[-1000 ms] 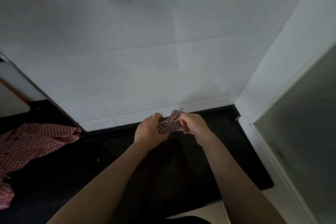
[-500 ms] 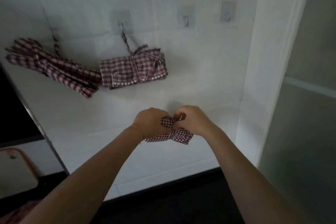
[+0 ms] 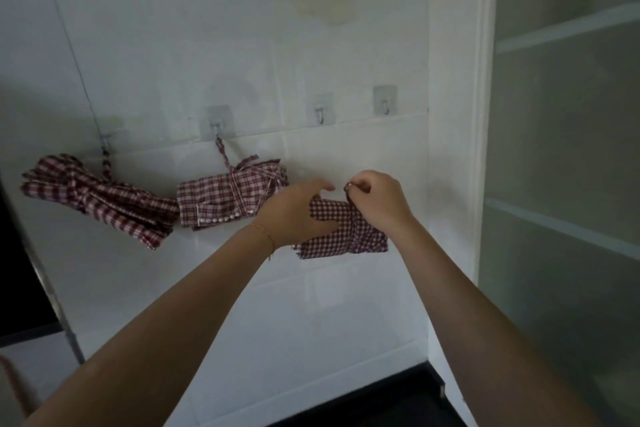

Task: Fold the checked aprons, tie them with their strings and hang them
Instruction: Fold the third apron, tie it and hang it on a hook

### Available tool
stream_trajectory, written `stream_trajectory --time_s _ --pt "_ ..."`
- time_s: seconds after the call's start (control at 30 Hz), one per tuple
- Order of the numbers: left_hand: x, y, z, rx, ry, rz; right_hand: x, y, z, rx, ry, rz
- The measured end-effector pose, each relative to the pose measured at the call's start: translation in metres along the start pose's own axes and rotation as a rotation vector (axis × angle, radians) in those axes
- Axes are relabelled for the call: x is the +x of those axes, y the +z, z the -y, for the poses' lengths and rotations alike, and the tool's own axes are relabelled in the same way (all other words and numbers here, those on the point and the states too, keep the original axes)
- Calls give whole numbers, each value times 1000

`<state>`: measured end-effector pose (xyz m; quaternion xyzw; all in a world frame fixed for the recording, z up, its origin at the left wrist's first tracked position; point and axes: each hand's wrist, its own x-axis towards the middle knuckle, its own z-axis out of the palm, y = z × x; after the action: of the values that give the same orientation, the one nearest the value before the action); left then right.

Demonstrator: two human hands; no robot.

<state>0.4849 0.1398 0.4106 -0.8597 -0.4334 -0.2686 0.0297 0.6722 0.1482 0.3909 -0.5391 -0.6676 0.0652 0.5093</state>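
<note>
Hanging from two adhesive hooks on the white tiled wall [image 3: 156, 28], two tied checked aprons are seen: one bundle [image 3: 97, 199] at the far left, tilted, and a second [image 3: 228, 198] just beside it. A third folded apron [image 3: 341, 230] (smaller check) is held up against the wall below two bare hooks [image 3: 322, 113]. It is gripped from the left by the left hand [image 3: 294, 215], while its string [image 3: 348, 188] is pinched above the bundle by the curled fingers of the right hand [image 3: 375, 199].
</note>
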Motion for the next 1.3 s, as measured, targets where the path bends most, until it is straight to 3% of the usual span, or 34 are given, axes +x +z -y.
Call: stream_trajectory --time_s 0.1,0.23,0.4,0.53,0.67,0.97,1.3 --pt "10 -15 -6 -45 50 -92 19 -12 15 14 40 -146" --pt "20 -27 2 43 78 -213 50 -19 44 -22 32 -136" --pt "33 -42 2 171 -43 -123 84 -13 76 -53 -22 -135" --pt "46 -47 10 223 -47 -138 106 -11 87 -93 -47 -159" --pt "54 -48 18 165 -31 -162 119 -10 91 -81 19 -125" --pt "66 -39 33 288 7 -203 141 -4 91 -3 251 2" --pt "72 -32 37 309 13 -225 139 -17 85 20 201 121"
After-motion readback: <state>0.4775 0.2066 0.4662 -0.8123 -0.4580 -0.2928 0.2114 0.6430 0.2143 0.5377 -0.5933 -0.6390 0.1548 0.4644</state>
